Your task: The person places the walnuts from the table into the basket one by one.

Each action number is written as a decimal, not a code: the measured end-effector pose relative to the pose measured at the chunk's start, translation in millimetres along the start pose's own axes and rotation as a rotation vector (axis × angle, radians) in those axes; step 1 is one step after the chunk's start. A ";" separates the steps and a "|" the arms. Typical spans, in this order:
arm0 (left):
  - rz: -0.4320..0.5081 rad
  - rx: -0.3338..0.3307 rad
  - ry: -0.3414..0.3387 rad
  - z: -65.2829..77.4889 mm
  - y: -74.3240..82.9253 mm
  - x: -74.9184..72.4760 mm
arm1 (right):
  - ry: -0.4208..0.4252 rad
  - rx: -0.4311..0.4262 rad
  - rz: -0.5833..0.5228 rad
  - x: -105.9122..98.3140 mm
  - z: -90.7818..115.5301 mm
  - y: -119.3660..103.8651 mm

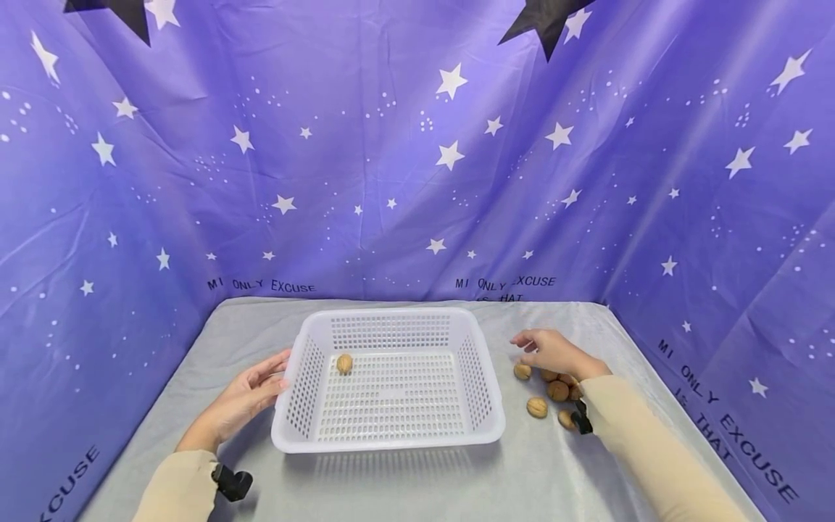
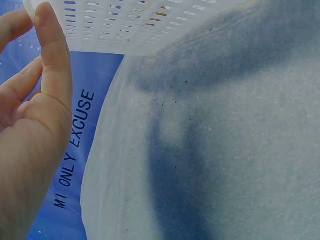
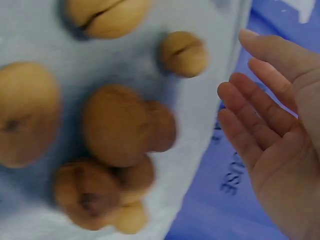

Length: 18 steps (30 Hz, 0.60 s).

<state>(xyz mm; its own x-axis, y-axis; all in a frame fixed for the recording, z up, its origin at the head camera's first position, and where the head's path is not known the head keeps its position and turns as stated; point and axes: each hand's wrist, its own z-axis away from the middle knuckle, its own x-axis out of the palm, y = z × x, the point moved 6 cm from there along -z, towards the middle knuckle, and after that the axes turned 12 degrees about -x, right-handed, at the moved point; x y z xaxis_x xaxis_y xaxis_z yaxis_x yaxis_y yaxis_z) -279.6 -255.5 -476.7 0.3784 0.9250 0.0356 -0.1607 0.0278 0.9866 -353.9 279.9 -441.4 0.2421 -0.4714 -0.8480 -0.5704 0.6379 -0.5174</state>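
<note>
Walnuts (image 1: 557, 391) lie loose toward the right edge of the table (image 1: 391, 489), most of them bunched, a couple sitting slightly apart. One more walnut (image 1: 344, 364) rests inside the white basket (image 1: 391, 444), near the far left corner of its floor.

From where I stand, the left hand (image 1: 244, 395) pinches the basket's left rim between thumb and fingers. That seems a sensible hold, as light plastic would probably skid if bumped. The right hand (image 1: 554, 353) hangs over the bunch, fingers parted and loosely bent, the palm bare; it has hold of nothing.

For the pick-up that seems to be in hand, I'd favour the nearest walnut (image 1: 522, 370), just below the fingertips on the side facing the basket. Come down from above, thumb on one flank and two fingers on the other, and close around the widest part of the shell; a pinch too high could squirt it away. Those in the bunch touch one another, so a nudge might set several rolling toward the table's right edge. The black wrist mount (image 1: 583, 418) sits close to them too, so a raised wrist would be wise.
</note>
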 end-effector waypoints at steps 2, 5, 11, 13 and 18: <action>0.005 0.001 0.000 0.6 0.5 0.2 | -0.016 0.041 -0.038 6.4 5.9 8.1; 0.011 -0.003 0.000 0.5 -0.2 -0.1 | -0.039 0.076 -0.065 12.8 11.6 16.0; 0.008 -0.004 0.008 0.6 -0.7 -0.3 | -0.074 0.094 -0.061 18.0 14.0 21.3; 0.008 -0.003 0.008 0.8 -0.5 -0.1 | -0.076 0.097 -0.059 18.1 14.1 21.3; 0.011 -0.009 0.017 0.9 -1.1 -0.4 | -0.079 0.075 -0.057 13.3 10.8 14.9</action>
<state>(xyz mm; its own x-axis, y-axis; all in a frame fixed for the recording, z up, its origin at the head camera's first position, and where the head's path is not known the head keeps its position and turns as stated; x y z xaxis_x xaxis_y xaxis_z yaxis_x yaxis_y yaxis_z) -278.8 -256.3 -477.7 0.3607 0.9317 0.0438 -0.1730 0.0207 0.9847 -350.7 289.7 -461.6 0.3350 -0.4604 -0.8221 -0.4941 0.6570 -0.5694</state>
